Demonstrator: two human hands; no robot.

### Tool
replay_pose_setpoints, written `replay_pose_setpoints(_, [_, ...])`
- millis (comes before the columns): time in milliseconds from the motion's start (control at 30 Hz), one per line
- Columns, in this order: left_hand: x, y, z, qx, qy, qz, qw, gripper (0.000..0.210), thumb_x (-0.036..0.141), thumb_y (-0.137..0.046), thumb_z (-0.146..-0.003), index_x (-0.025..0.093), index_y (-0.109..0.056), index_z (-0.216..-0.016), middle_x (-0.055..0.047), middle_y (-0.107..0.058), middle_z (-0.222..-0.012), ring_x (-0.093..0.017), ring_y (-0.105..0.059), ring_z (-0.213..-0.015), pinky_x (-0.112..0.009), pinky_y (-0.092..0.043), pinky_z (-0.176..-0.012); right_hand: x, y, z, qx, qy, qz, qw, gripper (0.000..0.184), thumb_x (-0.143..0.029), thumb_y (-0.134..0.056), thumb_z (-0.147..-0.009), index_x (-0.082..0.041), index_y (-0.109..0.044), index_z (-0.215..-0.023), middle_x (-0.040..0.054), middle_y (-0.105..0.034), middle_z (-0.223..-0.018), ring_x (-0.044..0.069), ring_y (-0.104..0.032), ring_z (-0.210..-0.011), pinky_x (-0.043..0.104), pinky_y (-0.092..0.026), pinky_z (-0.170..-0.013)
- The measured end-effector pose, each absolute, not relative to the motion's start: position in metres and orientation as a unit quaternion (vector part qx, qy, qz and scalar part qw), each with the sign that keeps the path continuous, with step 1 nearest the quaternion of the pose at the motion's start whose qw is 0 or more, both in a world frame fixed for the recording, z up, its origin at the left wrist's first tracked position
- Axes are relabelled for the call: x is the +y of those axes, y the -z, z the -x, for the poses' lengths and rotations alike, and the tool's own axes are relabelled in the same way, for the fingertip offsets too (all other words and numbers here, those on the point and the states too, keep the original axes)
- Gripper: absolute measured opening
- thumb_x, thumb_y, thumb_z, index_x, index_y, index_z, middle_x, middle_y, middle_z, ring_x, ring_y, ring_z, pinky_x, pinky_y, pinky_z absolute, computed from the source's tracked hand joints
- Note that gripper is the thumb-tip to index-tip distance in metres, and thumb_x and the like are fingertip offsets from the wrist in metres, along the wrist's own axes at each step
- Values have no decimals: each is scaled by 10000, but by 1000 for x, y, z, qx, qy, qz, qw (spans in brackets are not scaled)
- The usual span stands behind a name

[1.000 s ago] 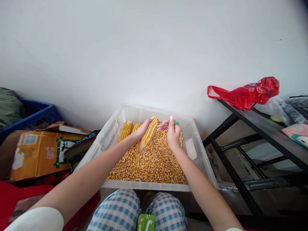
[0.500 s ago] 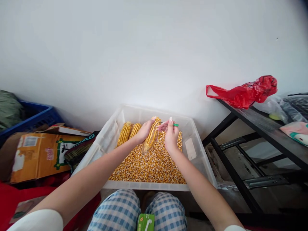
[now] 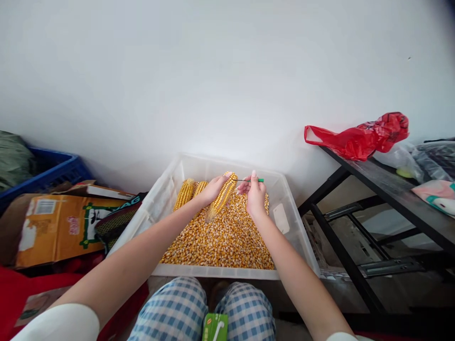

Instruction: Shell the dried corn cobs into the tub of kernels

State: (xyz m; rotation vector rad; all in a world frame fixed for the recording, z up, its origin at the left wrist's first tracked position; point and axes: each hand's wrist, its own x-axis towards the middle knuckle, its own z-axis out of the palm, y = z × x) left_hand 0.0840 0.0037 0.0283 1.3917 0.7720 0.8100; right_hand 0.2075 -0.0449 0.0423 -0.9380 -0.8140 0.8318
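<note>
My left hand is closed round an ear of corn, held tilted above loose kernels, its pale tip pointing down and toward me. A strip along the ear looks bare of kernels. In my right hand is a thin screwdriver with a green handle; its dark shaft points left at the ear's upper part. Whether the shaft tip touches the ear I cannot tell. Beneath both hands lie many loose corn kernels in a translucent plastic bin. Two more ears of corn rest at the bin's left side.
A black-framed table stands on the right, with a red plastic bag on it. To the left are an orange cardboard box and a blue crate. A green box sits between my knees. A white wall rises behind the bin.
My left hand has shifted slightly left and tilted the ear further over. My right hand has moved a little up and right, and more of the screwdriver's shaft shows.
</note>
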Motion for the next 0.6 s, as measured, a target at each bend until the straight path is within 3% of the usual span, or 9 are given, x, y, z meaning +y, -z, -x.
replay_pose_setpoints(333, [6,-30,-81,364,-393,-706,463,537,609,-380,-769,137,-618,-862,-43,-655,-862,-232,-566,-866,-321,-419,-806,-41,-37,-207,-288,-405,445,745,409,-550,-472,-774,-153,-499,-679,-23,-561,-430,80,-515,-362,171,-404,-379])
replay_pose_setpoints(600, [4,-24,-79,331,-339,-753,457,462,562,-391,-784,166,-619,-856,-28,-656,-938,-240,-550,-956,-300,-379,-863,-34,-30,-224,-275,-482,498,666,432,-572,-459,-771,-163,-472,-632,-34,-502,-357,64,-410,-270,158,-283,-291])
